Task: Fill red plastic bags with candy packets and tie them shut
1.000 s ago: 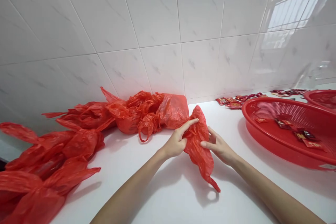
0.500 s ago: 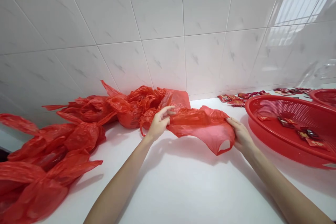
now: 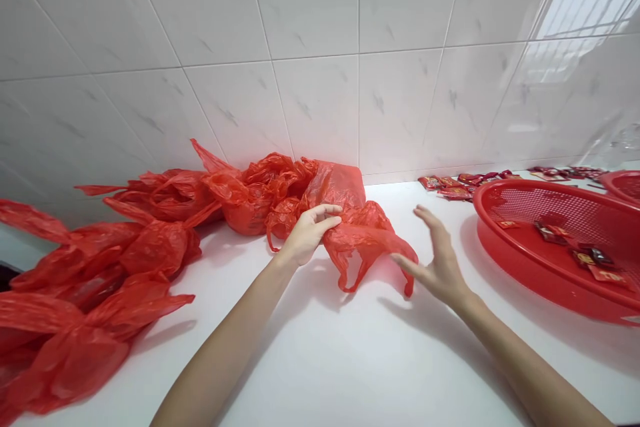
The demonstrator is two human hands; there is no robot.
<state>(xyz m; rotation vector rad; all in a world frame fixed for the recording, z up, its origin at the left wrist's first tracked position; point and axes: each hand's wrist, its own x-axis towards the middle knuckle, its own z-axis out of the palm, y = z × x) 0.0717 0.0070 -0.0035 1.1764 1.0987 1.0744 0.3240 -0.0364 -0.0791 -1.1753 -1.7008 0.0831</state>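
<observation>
A thin red plastic bag hangs crumpled over the white table, its looped handles drooping toward me. My left hand pinches its left end between thumb and fingers. To the right of the bag, my right hand is open, thumb and fingers spread apart, with the thumb tip close to the bag's right edge; whether they touch I cannot tell. Just behind the left hand, another red bag lies flat on a heap of red plastic against the wall.
Knotted, filled red bags line the table's left side. At the right stands a red perforated basket holding several small packets. More red packets lie along the tiled wall, and a second red basket shows at the far right.
My right hand has let go of the bag's right end and opened. The bag, stretched between both hands before, has sagged and bunched toward my left hand.
</observation>
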